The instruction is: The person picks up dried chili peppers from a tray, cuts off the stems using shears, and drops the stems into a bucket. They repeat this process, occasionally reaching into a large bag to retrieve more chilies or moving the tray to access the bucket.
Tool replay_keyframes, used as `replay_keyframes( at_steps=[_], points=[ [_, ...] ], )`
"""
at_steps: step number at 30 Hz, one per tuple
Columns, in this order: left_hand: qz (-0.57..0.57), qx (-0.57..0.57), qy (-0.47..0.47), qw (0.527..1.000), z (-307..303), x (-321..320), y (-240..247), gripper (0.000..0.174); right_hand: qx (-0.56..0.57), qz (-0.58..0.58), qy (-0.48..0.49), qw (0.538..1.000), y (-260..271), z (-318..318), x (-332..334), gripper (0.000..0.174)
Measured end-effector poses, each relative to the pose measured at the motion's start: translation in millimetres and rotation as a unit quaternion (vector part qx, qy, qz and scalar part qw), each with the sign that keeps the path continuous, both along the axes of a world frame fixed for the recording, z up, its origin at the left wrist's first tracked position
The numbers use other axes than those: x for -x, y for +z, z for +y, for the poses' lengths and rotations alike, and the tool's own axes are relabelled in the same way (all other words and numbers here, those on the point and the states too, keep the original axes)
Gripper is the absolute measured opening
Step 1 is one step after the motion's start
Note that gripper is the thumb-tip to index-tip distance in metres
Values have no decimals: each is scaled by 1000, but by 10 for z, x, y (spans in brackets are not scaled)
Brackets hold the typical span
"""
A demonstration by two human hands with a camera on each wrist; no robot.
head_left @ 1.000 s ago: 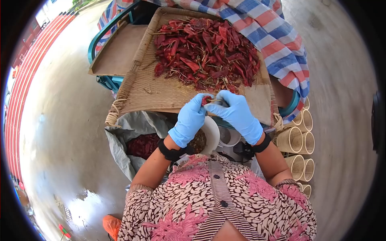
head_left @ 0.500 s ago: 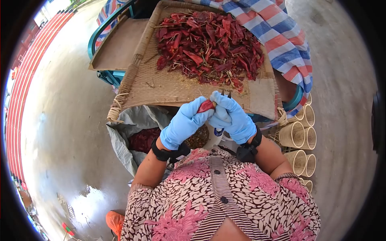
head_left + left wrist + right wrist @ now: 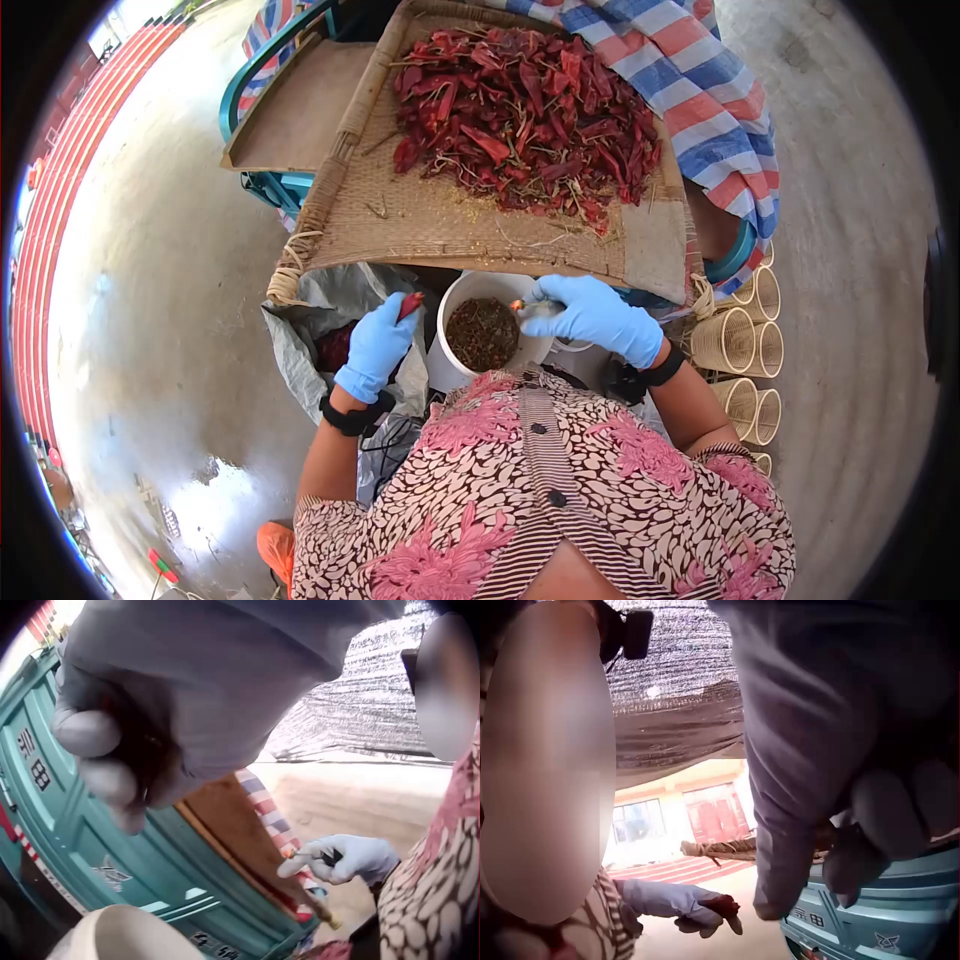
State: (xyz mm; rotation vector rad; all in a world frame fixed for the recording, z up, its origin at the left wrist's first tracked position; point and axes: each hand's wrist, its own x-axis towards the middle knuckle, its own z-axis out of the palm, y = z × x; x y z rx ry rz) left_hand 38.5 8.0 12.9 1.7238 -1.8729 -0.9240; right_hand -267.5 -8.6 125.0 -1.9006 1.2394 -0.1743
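Observation:
My blue-gloved left hand grips a dried red chili pepper, its torn end sticking out past the thumb. Below that hand is an open grey sack with red chilies inside. My right hand, also gloved, pinches a chili stem with an orange-red tip at its fingertips. That tip overlaps the right side of a white bucket, which holds brown stems and bits. In the left wrist view a dark thing shows within the right hand; I cannot tell what it is.
A woven tray slopes ahead, bearing a heap of dried red chilies. Striped cloth drapes its right side. Rattan baskets line the floor at right, and a teal chair with a board stands at left.
My hands have parted from in front of the tray. The left went left to the sack with the chili; the right came down beside the bucket with the stem. Scissors seen in the right hand earlier no longer show clearly.

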Motion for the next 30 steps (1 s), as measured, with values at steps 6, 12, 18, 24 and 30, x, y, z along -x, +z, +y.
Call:
replay_keyframes(
  at_steps=[6, 12, 18, 24, 30],
  points=[
    [-284, 101, 17, 953, 218, -532, -503, 72, 153, 153, -7, 976, -35, -221, 175, 28],
    [-63, 136, -64, 987, 175, -90, -155, 43, 352, 225, -90, 904, -313, -1301, 190, 26],
    [51, 74, -224, 970, 144, 442, 431, 36, 367, 320, -17, 873, -574, -1735, 211, 23],
    [238, 152, -121, 952, -46, 668, 532, 48, 257, -131, -111, 951, -131, -1309, 160, 19],
    [311, 254, -36, 915, -380, 1191, 778, 48, -90, -346, -153, 921, 361, -430, -261, 19]
  ],
)
